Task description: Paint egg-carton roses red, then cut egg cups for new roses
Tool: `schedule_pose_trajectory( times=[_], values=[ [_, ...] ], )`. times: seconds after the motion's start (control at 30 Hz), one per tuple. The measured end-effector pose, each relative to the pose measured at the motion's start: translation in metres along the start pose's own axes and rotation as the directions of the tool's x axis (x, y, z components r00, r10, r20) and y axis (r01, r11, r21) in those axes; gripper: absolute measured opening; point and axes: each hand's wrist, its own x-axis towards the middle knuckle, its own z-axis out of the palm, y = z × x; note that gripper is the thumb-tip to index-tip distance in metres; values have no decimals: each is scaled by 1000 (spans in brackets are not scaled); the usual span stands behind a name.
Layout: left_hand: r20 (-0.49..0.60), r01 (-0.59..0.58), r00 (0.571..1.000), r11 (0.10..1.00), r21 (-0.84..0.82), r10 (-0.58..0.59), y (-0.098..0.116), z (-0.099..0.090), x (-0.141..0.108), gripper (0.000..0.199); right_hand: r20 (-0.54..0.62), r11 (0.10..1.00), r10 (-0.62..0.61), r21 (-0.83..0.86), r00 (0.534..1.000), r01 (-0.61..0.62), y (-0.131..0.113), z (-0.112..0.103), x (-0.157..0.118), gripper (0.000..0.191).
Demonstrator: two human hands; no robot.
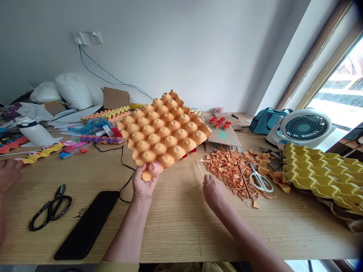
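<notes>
My left hand (144,185) grips the lower corner of an orange egg tray (164,132), thumb on top. The tray is held up, tilted, with its cup bumps facing me. One bump near my thumb is pink (155,168), unlike the rest. My right hand (212,190) is low over the table, right of the tray and apart from it. Its fingers are closed on a thin pale stick (200,169), blurred by motion, so I cannot tell its kind. Orange scraps (224,170) lie just beyond that hand, with a dark thin brush (243,177) and white-handled scissors (261,179).
Black scissors (52,207) and a black phone-like slab (87,224) lie front left. Another person's hand (10,173) rests at the left edge. Yellow egg trays (323,173), a white fan (306,126) and a teal bag (266,121) stand right. Painted strips (100,139) lie left.
</notes>
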Motion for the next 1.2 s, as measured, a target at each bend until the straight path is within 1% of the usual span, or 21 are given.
schedule_pose_trajectory(
  times=[0.03, 0.1, 0.13, 0.17, 0.2, 0.3, 0.33, 0.4, 0.47, 0.5, 0.57, 0.63, 0.7, 0.8, 0.87, 0.9, 0.93, 0.97, 1.03, 1.1, 1.2],
  values=[
    [-2, 9, 1000, 1000, 2, -9, -1, 0, 0, 56, 24, 1000, -8, -1, 1000, 8, -5, 1, -4, 31],
    [-16, 18, 1000, 1000, 11, -18, -2, -1, -1, 58, 72, 997, -74, 23, 995, 72, -18, 2, -10, 29],
    [-21, 21, 1000, 1000, 17, -20, -3, -1, -2, 60, 88, 995, -95, 36, 992, 92, -21, 1, -10, 26],
    [-20, 23, 1000, 1000, 19, -22, -3, -2, -2, 61, 99, 996, -84, 36, 991, 81, -19, -1, -10, 23],
    [-15, 27, 1000, 999, 18, -27, -3, -2, -1, 61, 97, 998, -52, 25, 994, 50, -14, -3, -8, 25],
    [2, 42, 999, 999, 17, -42, -4, -3, 1, 62, 82, 997, 68, -25, 994, -66, 16, -9, -7, 31],
    [1, 44, 999, 999, 17, -44, -5, -3, 1, 62, 80, 997, 78, -35, 994, -75, 24, -9, -9, 31],
    [-8, 46, 999, 999, 16, -46, -7, -4, 2, 62, 102, 999, 23, -30, 994, -20, 34, -7, -13, 26],
    [-18, 68, 997, 998, 10, -68, -10, -7, 1, 63, 116, 999, -40, -12, 992, 42, 40, -6, -15, 20],
    [-20, 92, 996, 996, 8, -91, -11, -8, 1, 64, 110, 999, -37, -15, 993, 39, 43, -6, -15, 20],
    [-17, 143, 990, 990, 13, -143, -15, -10, 2, 66, 88, 999, 17, -38, 996, -13, 50, -8, -13, 25],
    [-9, 184, 983, 983, 25, -184, -20, -8, 4, 67, 65, 998, 41, -44, 997, -38, 55, -10, -11, 30],
    [-12, 209, 978, 977, 39, -208, -25, -1, 8, 67, 70, 1000, 5, -29, 998, -3, 55, -10, -9, 29],
    [-64, 233, 971, 970, 69, -229, -31, 16, 15, 63, 91, 999, -38, -5, 995, 38, 53, -9, 0, 20],
    [-107, 250, 965, 963, 97, -239, -33, 26, 18, 60, 89, 1000, 6, -12, 996, -5, 62, -9, 8, 16],
    [-123, 252, 963, 961, 110, -238, -33, 29, 19, 58, 85, 999, 47, -22, 995, -45, 69, -9, 12, 24],
    [-133, 249, 963, 961, 118, -233, -33, 32, 19, 57, 80, 996, 87, -30, 993, -85, 76, -10, 15, 27],
    [-141, 244, 964, 962, 121, -227, -34, 34, 18, 56, 75, 994, 111, -32, 991, -109, 84, -11, 16, 22],
    [-151, 240, 963, 965, 109, -222, -35, 34, 16, 56, 71, 989, 143, -30, 987, -142, 93, -12, 13, 26],
    [-158, 236, 963, 967, 91, -220, -37, 31, 14, 59, 74, 990, 140, -15, 987, -139, 91, -11, 6, 30],
    [-181, 224, 962, 970, 92, -205, -39, 24, 10, 61, 88, 995, 99, 25, 991, -101, 78, -8, -5, 24]
  ],
)
